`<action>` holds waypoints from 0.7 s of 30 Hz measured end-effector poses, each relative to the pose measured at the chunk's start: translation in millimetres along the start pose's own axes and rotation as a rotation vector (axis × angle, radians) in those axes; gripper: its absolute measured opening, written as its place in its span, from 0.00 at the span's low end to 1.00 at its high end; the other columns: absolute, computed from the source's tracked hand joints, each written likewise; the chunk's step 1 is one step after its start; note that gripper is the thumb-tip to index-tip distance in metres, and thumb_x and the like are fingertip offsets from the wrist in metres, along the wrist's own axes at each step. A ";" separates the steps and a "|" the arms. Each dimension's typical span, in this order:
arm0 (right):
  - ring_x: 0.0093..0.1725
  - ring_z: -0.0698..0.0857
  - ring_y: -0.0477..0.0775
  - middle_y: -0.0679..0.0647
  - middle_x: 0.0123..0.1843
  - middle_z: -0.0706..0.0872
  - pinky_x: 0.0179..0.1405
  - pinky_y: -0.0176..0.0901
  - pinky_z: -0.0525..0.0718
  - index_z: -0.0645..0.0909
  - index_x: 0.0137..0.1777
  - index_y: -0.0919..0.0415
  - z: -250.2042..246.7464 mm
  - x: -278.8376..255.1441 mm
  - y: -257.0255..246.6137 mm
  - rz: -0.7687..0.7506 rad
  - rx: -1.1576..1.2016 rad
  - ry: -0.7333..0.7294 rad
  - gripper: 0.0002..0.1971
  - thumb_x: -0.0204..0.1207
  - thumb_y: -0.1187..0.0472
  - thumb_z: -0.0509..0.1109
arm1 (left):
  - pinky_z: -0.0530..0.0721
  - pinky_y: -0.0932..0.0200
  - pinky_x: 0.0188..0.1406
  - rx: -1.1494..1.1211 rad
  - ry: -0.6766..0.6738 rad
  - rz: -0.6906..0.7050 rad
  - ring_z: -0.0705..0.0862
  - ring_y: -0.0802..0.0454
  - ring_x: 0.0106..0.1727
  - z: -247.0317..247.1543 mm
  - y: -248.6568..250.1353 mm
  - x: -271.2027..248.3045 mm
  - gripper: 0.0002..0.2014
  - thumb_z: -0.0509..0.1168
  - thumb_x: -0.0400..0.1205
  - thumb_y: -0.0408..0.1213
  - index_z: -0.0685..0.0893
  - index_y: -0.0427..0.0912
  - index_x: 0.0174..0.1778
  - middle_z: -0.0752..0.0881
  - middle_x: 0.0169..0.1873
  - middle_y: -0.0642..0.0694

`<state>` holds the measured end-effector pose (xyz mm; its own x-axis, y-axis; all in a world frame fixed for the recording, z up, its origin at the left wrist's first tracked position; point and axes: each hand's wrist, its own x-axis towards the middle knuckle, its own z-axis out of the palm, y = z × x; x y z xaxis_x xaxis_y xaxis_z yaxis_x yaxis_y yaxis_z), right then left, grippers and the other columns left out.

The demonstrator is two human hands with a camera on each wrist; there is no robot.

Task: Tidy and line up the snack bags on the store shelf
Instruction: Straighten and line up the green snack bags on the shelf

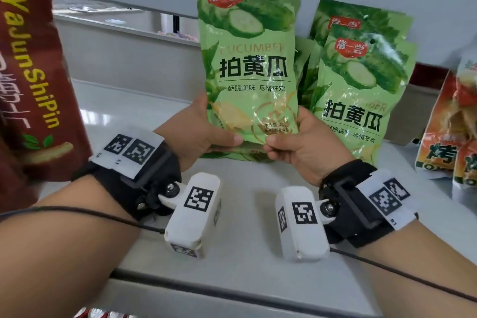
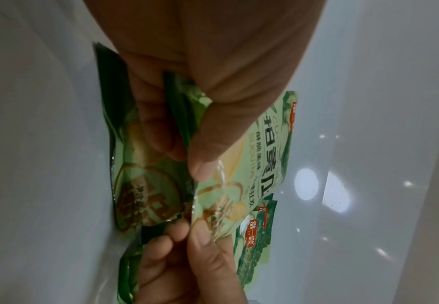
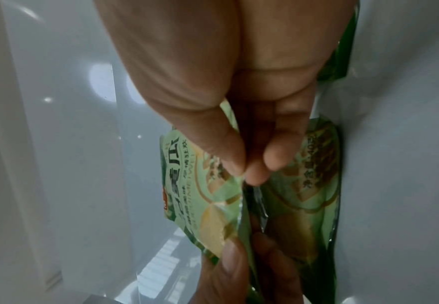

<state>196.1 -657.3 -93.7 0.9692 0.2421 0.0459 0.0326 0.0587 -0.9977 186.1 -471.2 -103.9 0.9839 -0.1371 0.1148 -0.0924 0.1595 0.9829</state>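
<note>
Cucumber snack bag (image 1: pixel 249 64) held upright in front of the person, above the white shelf (image 1: pixel 237 188), both hands on its bottom edge. Left hand (image 1: pixel 204 131) grips the lower left corner, thumb on the front face, fingers curled behind. Right hand (image 1: pixel 299 142) grips the lower right corner the same way, thumb in front, fingers behind. Thumb tips nearly meet along the bottom seam. A second green bag shows directly behind the held one at its top edge; cannot tell whether the hands hold it too. Left wrist view: left hand (image 2: pixel 202 92) pinches the bag (image 2: pixel 260 164) between thumb and fingers, right hand enters from the bottom of that view. Right wrist view: right hand (image 3: pixel 226 92) pinches the bag (image 3: pixel 187 185), thumb against fingertips over the seam; another green bag face (image 3: pixel 314 174) lies behind, close to the white surface. More cucumber bags (image 1: pixel 361 85) stand upright just right of the held one, overlapping each other, leaning against the back wall (image 1: pixel 129 59). Orange snack bags (image 1: pixel 444 137) stand at the far right of the shelf. Dark red snack bag (image 1: pixel 33 72) printed YaJunShiPin fills the left edge, close to the camera. Black wrist straps with white marker tags on both wrists; white camera modules (image 1: pixel 193 214) hang under each, cables trailing along the forearms. Shelf front edge (image 1: pixel 232 289) runs across the bottom.
</note>
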 end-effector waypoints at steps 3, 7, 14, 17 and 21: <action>0.27 0.86 0.48 0.57 0.39 0.85 0.24 0.35 0.84 0.75 0.49 0.57 -1.5 0.6 1.8 -0.027 -0.050 0.001 0.20 0.69 0.83 0.68 | 0.86 0.42 0.57 0.062 0.005 0.018 0.86 0.39 0.60 1.6 -0.3 -1.2 0.40 0.69 0.66 0.10 0.71 0.51 0.67 0.85 0.60 0.41; 0.28 0.86 0.46 0.55 0.40 0.86 0.26 0.36 0.84 0.78 0.47 0.55 -4.2 1.7 4.0 -0.043 -0.071 0.002 0.20 0.68 0.83 0.69 | 0.83 0.39 0.61 0.100 0.041 0.032 0.85 0.38 0.60 2.8 -1.3 0.0 0.42 0.67 0.66 0.08 0.71 0.48 0.71 0.85 0.59 0.40; 0.25 0.86 0.48 0.56 0.34 0.87 0.22 0.34 0.82 0.78 0.45 0.60 -7.0 3.2 2.6 -0.009 -0.019 0.001 0.16 0.68 0.81 0.70 | 0.89 0.48 0.45 0.072 0.067 0.036 0.85 0.37 0.58 4.4 0.1 -1.3 0.36 0.66 0.67 0.08 0.74 0.42 0.67 0.86 0.58 0.37; 0.24 0.85 0.47 0.53 0.29 0.88 0.21 0.33 0.81 0.78 0.43 0.60 -10.8 3.4 2.7 0.000 -0.014 -0.001 0.14 0.68 0.81 0.70 | 0.87 0.60 0.29 0.061 0.047 0.033 0.86 0.39 0.50 5.5 -0.7 -1.1 0.32 0.65 0.69 0.08 0.76 0.49 0.57 0.86 0.54 0.38; 0.33 0.87 0.48 0.51 0.37 0.90 0.30 0.36 0.85 0.80 0.46 0.57 -11.4 1.2 2.9 -0.052 0.005 -0.031 0.12 0.67 0.72 0.73 | 0.85 0.62 0.27 0.099 0.025 0.013 0.85 0.42 0.44 4.8 -3.4 -0.4 0.31 0.66 0.69 0.09 0.75 0.41 0.64 0.86 0.51 0.37</action>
<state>200.2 -667.8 -97.1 0.9582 0.2685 0.0991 0.0813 0.0766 -0.9937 185.2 -476.4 -106.5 0.9859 -0.1107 0.1251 -0.1187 0.0633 0.9909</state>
